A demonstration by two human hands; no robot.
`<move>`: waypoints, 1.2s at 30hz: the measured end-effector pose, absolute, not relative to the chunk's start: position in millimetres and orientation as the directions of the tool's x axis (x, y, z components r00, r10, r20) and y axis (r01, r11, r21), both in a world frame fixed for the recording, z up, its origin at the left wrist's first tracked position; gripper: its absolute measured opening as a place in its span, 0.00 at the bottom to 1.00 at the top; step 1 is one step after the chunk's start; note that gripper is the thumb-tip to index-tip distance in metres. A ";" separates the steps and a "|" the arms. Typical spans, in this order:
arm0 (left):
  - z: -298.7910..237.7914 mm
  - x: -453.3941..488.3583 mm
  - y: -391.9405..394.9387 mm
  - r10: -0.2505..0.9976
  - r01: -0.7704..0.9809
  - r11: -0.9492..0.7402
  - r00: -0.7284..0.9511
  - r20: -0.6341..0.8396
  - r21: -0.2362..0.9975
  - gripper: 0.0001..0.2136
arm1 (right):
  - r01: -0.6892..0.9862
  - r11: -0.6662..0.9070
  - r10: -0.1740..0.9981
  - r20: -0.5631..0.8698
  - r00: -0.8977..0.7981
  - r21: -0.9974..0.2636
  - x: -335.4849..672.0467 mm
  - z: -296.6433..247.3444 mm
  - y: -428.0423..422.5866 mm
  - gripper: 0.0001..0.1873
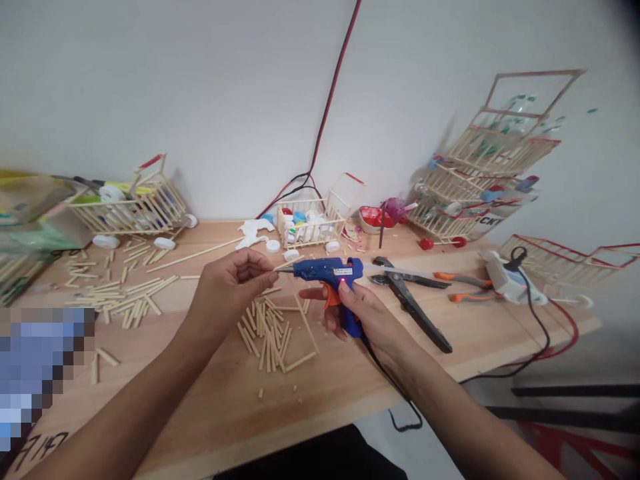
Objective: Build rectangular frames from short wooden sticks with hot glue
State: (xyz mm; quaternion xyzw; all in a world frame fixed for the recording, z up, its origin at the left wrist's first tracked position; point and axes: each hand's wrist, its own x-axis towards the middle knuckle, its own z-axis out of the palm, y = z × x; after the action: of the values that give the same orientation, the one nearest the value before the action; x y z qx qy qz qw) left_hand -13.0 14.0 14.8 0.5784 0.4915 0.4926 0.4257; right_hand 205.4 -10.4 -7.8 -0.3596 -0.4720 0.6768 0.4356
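Note:
My right hand is wrapped round the handle of a blue hot glue gun, its fingers by the orange trigger. A small red light glows on the gun's side, and a clear glue stick runs out of its back. The nozzle points left at my left hand, whose thumb and fingers are pinched together at the tip. A thin wooden stick shows at those fingertips, mostly hidden. Below both hands lies a pile of short cut wooden sticks on the wooden table.
Small stick-built carts stand along the wall: one left, one central holding bottle caps, and a tiered one right. Black cutters, orange-handled pliers and a white power strip lie right. More sticks are scattered left.

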 end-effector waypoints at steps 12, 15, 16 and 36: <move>5.2 -13.6 22.2 0.998 0.021 -0.059 0.010 0.059 0.998 0.09 | -0.341 -0.259 0.896 -0.093 -0.434 -0.904 205.7 -8.0 -15.5 0.19; 3.7 -15.4 25.7 0.999 0.014 -0.033 0.028 0.033 0.999 0.09 | -0.341 -0.261 0.897 -0.096 -0.432 -0.903 206.6 -6.7 -15.6 0.19; 3.9 -15.7 26.5 0.999 0.009 -0.028 0.035 0.028 1.000 0.09 | -0.344 -0.270 0.896 -0.103 -0.433 -0.899 206.8 -6.0 -16.0 0.19; 14.1 -17.6 16.8 0.992 0.179 -0.124 0.038 0.119 0.976 0.17 | -0.445 -0.480 0.836 -0.240 -0.493 -0.756 198.3 -1.5 -23.7 0.15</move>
State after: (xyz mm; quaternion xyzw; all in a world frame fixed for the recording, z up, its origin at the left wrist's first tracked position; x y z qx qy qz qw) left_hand -17.6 16.8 14.1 0.5797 0.5050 0.4752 0.4279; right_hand 198.3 -23.7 -1.5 -0.3073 -0.3182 0.8034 0.3985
